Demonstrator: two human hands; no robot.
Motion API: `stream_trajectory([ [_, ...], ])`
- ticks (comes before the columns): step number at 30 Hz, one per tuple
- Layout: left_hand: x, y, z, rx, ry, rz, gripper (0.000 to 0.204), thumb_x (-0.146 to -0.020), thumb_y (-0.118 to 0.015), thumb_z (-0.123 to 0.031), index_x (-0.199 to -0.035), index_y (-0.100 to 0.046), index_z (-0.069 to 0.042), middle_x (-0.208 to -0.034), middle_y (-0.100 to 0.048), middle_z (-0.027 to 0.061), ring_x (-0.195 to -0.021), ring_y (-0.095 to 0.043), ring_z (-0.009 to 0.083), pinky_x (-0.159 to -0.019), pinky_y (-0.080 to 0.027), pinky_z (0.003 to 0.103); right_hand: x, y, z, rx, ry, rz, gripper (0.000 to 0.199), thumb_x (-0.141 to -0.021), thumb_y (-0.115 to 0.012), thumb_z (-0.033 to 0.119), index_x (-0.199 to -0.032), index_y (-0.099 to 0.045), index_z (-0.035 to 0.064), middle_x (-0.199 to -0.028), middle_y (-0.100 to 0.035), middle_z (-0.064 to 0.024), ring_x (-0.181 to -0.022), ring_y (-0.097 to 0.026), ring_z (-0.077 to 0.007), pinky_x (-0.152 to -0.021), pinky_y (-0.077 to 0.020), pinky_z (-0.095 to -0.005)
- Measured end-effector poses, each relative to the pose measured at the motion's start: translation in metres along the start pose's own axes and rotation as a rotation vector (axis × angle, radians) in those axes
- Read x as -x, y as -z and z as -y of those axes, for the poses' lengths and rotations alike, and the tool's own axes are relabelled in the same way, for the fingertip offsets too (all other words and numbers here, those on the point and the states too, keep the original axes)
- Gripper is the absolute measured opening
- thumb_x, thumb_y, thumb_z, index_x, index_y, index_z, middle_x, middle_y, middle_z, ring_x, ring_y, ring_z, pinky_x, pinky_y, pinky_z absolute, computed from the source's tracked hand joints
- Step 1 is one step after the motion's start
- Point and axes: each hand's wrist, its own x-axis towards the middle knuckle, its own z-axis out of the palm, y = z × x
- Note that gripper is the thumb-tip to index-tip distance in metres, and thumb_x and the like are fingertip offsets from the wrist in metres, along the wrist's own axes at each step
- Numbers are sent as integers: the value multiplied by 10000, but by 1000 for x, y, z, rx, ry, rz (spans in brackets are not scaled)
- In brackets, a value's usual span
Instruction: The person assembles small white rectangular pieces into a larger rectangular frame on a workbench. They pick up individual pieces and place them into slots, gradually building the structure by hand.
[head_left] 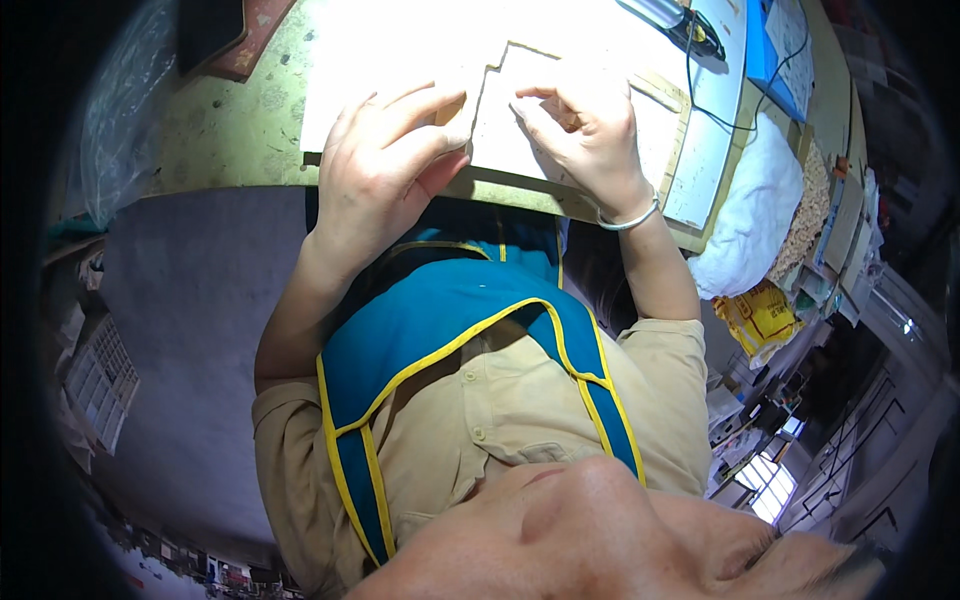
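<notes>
My left hand is at the left side of a brightly lit pale work surface. Its thumb and forefinger come close together beside a dark, stepped edge line, while the other fingers stretch out loosely. Glare hides what, if anything, is between them. To the right, my right hand, with a pale bangle at the wrist, is bent into a pinch over a pale flat panel. Whatever its fingertips hold is too small and washed out to name. The panel lies near the table's front edge, within a light frame.
A dark-handled tool with a black cord lies at the upper right, near a blue folder. White cloth and a yellow bag are at the right. Clear plastic hangs at the greenish table's left edge.
</notes>
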Motion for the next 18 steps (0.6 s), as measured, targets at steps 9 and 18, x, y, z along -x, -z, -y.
stream_trajectory([
  [9, 0, -1, -1, -19, 3, -37, 149, -823, -804, -156, -954, -750, -113, -1206, -732, 71, -1177, -667, 290, -965, -496, 425, 1, 18, 3, 181, 27, 32, 166, -876, -817, 155, -991, -781, 40, -826, -729, -49, -674, -673, -107, -662, -520, -245],
  [18, -2, 0, -1, -12, -3, -38, 153, -803, -812, -148, -934, -745, -108, -1206, -733, 71, -1178, -666, 289, -966, -494, 423, -4, 5, -1, 246, 38, 80, 226, -876, -798, 285, -1062, -788, 157, -791, -760, 9, -772, -707, -126, -925, -394, -366],
])
